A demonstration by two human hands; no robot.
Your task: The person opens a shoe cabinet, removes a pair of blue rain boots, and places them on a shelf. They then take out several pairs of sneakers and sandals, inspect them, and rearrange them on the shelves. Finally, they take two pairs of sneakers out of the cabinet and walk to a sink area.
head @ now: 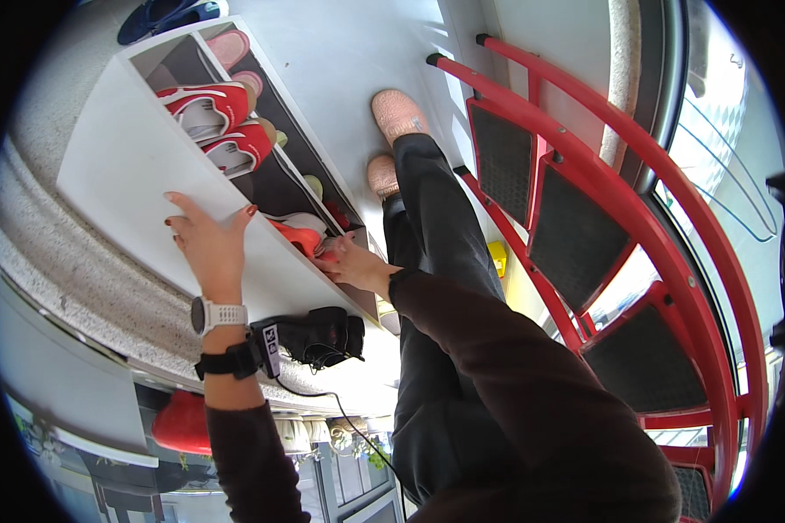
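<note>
My left hand [209, 238] lies with fingers apart on the white top of a shoe cabinet [137, 170] and holds nothing. My right hand [356, 263] reaches into the near end of the cabinet's upper shelf. Its fingers touch or sit right beside an orange-red shoe [301, 238]; whether they grip it is not clear. A pair of red and white sneakers [212, 111] pokes out of the same shelf farther along. Pink slippers [229, 49] stand at the far end. Pale green footwear [313, 185] shows partly on the lower shelf.
On my right leans a red stepladder [602, 150] with black treads. Black lace-up shoes [320, 337] rest beside the cabinet's near end. Dark blue shoes [163, 18] are on the floor beyond. A black cable [340, 399] hangs from my left wrist. A yellow object [497, 256] lies behind my legs.
</note>
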